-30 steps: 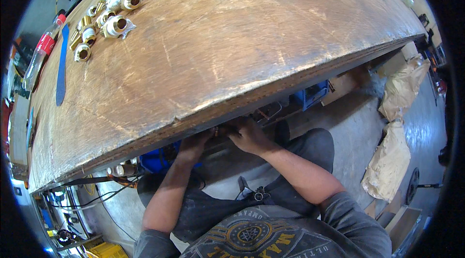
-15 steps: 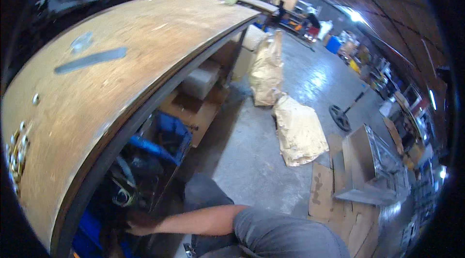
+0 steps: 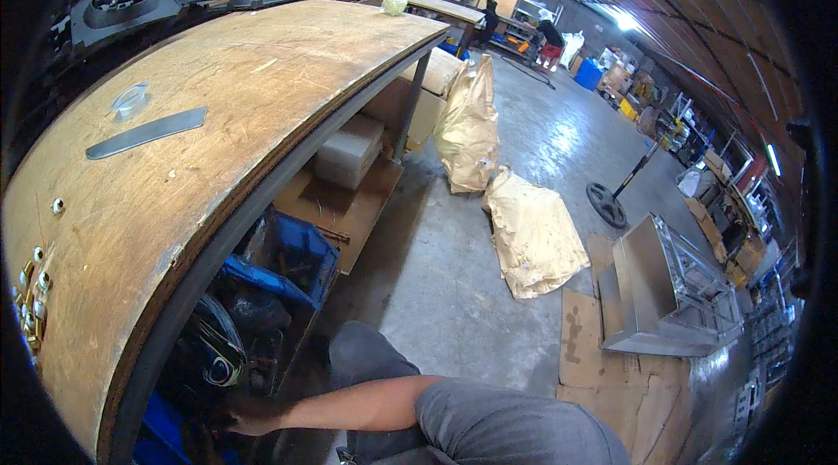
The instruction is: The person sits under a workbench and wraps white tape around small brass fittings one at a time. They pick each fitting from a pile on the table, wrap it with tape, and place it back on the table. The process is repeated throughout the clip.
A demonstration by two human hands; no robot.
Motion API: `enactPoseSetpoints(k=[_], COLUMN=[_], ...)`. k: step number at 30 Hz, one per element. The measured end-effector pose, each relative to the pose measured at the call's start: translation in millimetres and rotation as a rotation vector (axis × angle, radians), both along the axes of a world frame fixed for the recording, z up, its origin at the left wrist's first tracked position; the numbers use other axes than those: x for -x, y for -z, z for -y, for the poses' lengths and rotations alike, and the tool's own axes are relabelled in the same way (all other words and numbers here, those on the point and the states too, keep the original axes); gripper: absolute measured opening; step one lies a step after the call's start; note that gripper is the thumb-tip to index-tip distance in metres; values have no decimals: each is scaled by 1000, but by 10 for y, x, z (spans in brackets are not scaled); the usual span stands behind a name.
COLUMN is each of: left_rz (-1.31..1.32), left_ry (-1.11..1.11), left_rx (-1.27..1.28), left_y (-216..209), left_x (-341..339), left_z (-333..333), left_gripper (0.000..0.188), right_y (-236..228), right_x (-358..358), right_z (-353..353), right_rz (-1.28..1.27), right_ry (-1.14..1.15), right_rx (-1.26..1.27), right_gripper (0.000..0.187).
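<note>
My right hand [image 3: 249,415] reaches in under the wooden workbench [image 3: 253,55], its bare forearm coming from a grey sleeve. The fingers sink into dark shadow, so what they hold or touch is hidden. Close beside the hand is a blue bin [image 3: 161,430] at the lower left. Just above it lie a coil of dark cable [image 3: 214,325] and a pale looped strip [image 3: 224,369]. Farther along the shelf, another blue bin [image 3: 292,260] holds small dark parts. My left hand does not show.
On the benchtop lie a flat metal strip [image 3: 148,133], a clear tape roll [image 3: 131,100] and several small metal fittings [image 3: 35,299]. Yellowish sacks [image 3: 537,234] rest on the floor. A metal frame [image 3: 663,290] sits on cardboard [image 3: 585,343] at right. People work far back.
My view has shifted slightly and is sharper now. My right hand stays low under the bench, a little farther left in the picture.
</note>
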State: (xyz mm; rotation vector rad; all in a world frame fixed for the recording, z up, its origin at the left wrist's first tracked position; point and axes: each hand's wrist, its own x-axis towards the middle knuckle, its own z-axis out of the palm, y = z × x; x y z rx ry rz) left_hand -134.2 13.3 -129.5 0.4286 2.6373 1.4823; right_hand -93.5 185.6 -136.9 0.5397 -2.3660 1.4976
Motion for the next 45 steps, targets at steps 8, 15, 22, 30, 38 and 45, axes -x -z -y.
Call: enactPoseSetpoints(k=[8, 15, 22, 30, 38, 45], left_rz=[1, 4, -32, -211, -358, -408], left_ry=[11, 5, 9, -86, -17, 48], left_rx=[-11, 5, 10, 62, 166, 223], left_y=[52, 139, 164, 333, 593, 308], left_x=[-77, -184, -203, -143, -204, -236], left_z=[-45, -15, -64, 127, 641, 462], left_gripper=[26, 26, 27, 27, 27, 24], right_y=[-76, -361, -250, -286, -73, -508], right_x=[121, -7, 30, 39, 49, -56], right_z=[-15, -86, -118, -125, -41, -240], right_rz=[76, -14, 21, -34, -234, -20], right_ry=[-81, 33, 4, 32, 75, -12], right_rx=[360, -16, -28, -52, -559, -212], right_gripper=[32, 38, 36, 25, 25, 34])
